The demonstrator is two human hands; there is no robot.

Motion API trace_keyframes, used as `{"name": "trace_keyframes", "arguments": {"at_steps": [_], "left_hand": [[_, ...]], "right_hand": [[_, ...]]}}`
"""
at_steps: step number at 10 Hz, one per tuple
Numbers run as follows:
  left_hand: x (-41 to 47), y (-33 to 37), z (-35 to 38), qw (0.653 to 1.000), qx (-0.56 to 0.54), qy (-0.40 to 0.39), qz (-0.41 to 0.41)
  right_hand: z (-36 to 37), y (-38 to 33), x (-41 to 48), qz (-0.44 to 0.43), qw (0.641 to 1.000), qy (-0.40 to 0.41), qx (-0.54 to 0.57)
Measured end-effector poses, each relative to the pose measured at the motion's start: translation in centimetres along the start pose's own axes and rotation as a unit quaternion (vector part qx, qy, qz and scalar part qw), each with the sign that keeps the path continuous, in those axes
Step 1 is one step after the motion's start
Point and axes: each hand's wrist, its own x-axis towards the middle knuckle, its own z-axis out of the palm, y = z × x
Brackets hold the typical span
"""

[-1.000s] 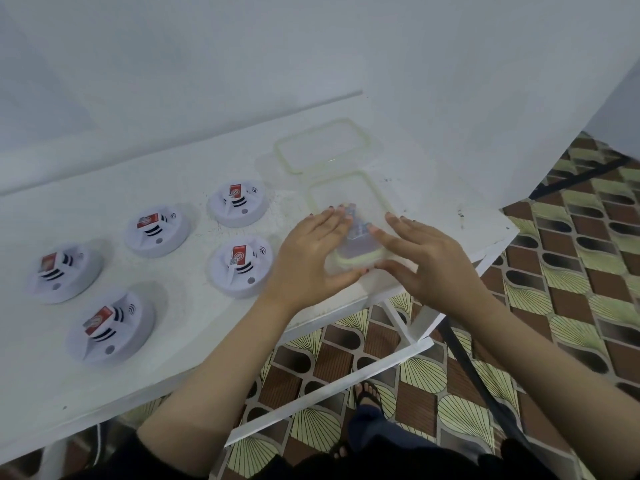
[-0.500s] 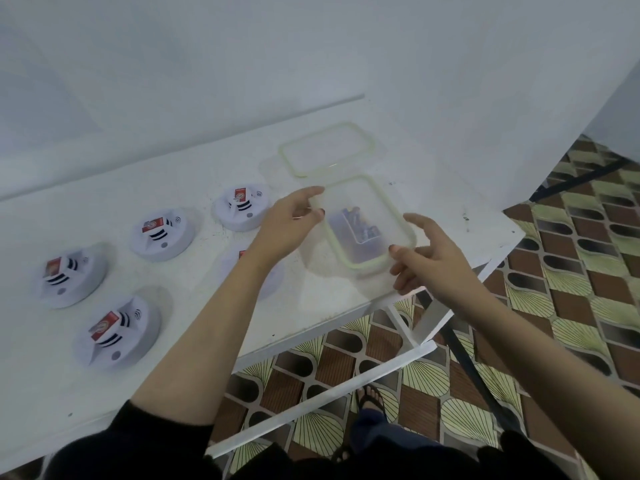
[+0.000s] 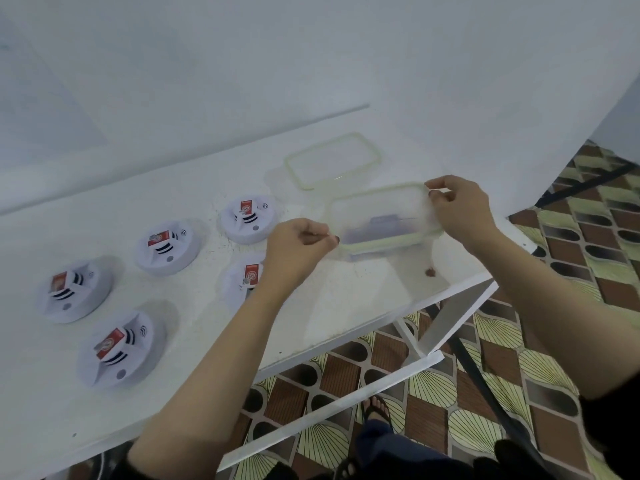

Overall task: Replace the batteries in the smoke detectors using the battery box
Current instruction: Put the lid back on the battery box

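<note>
My battery box [image 3: 381, 216] is by the bench's [image 3: 363, 299] near right corner, its lid [image 3: 332, 161] just beyond, with bare bench in front. The smoke detectors [image 3: 247, 220] to the left carry red labels I cannot read. My left hand [image 3: 294, 247] pinches the box's near-left rim and my right hand [image 3: 460, 209] its far-right corner.

Bare table [image 3: 363, 299] between 5 detectors [image 3: 247, 218], box [image 3: 381, 216]

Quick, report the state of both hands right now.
Left hand: closed, pinching the battery box at its left rim.
Right hand: closed, pinching the same box's right rim.
</note>
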Motion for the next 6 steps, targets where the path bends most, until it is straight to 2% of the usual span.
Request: {"name": "trace_keyframes", "arguments": {"at_steps": [2,4,5,6], "left_hand": [[-1.9,-0.4,1.2,0.998,-0.004,0.061,-0.018],[-1.8,0.8,-0.1,0.997,0.031,0.075,0.008],[-2.1,4.4,-3.5,0.983,-0.037,0.149,0.099],[-3.9,9.2,-9.0,0.94,-0.066,0.232,0.243]], "right_hand": [[0.5,0.4,0.8,-0.022,0.999,-0.024,0.029],[-0.2,-0.4,0.2,-0.029,0.999,-0.013,0.012],[-2.0,-3.4,-0.1,-0.099,0.992,0.04,0.064],[-6.1,-8.3,-0.3,-0.222,0.953,0.087,0.186]]}}
